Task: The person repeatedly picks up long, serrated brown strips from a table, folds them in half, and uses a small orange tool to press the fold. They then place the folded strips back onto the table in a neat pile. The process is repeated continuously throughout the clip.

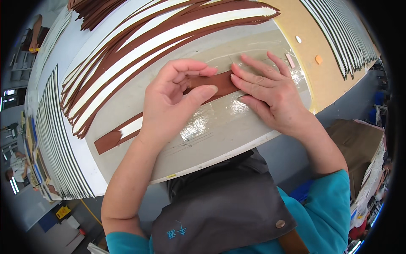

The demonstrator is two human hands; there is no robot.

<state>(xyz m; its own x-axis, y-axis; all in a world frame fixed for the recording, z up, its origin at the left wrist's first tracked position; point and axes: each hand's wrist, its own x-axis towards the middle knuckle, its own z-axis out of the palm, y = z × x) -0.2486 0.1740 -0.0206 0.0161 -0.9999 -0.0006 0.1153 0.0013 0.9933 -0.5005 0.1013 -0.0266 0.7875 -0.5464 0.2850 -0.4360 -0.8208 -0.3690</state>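
A brown leather-like strip (223, 86) lies across the clear mat in front of me. Its left end (109, 142) is plain brown, and a white band shows along the part beside my wrist. Over the strip's middle hovers my left hand (171, 99), thumb and forefinger apart in a C shape, the other fingers curled; whether they touch the strip I cannot tell. My right hand (270, 93) is spread, palm down, its fingertips resting on the strip's right part, which it hides.
Beyond the hands lies a bundle of long brown-and-white strips (139, 55). Rows of thin dark-edged strips sit at the left (57, 139) and upper right (342, 38). Small white (298, 39), orange (319, 59) and pink (290, 60) pieces lie to the right.
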